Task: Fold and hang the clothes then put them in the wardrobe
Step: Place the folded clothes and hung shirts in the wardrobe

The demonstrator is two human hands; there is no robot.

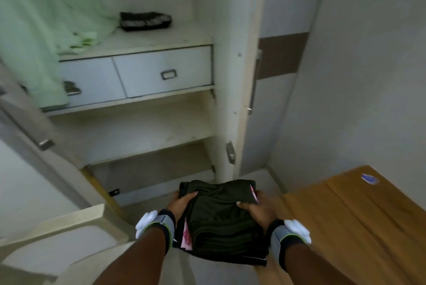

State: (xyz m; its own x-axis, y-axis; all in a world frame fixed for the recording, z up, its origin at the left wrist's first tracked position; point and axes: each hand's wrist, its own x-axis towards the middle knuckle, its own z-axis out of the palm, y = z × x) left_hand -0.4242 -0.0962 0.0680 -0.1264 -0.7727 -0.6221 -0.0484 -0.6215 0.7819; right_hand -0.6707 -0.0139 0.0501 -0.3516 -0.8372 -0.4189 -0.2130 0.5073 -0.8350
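The open wardrobe (147, 137) is filling the far left, a wooden table (357, 215) is sitting at the near right, and a pale green garment (34, 31) is hanging over the drawers (161, 72). A folded stack of dark clothes (219, 222) is hovering near, before the lowest shelves, with the left hand (182, 204) and right hand (255, 208) each gripping one side, thumbs on top.

Plain, softly lit room corner.
Pale wall (368, 65) on the right; below it a wooden bench (345, 215) bearing a blue sticker (369, 179); grey floor (262, 177).
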